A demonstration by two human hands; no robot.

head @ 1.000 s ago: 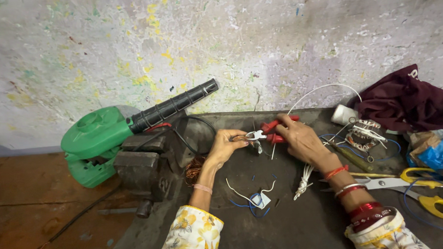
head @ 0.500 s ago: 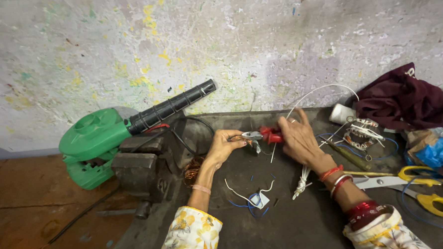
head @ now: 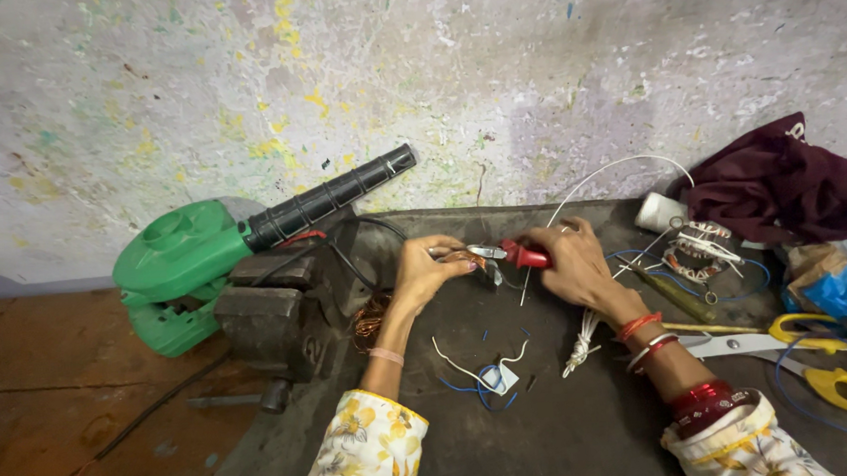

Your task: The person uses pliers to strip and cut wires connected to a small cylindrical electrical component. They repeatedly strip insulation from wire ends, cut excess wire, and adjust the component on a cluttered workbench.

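Your right hand (head: 569, 258) curls shut around the red-handled pliers (head: 510, 254), wrist low on the workbench (head: 584, 431). Your left hand (head: 423, 270), forearm raised, pinches a thin wire piece (head: 462, 256) at the plier tips, near the bench's rear edge beside the vise (head: 279, 316).

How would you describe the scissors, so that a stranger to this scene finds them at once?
Start at the dark workbench under the paint-speckled wall and go to its right edge, below the maroon cloth. The scissors lie flat there, just past the right hand's bangled wrist. Their yellow handles set them apart; nothing else nearby is yellow.
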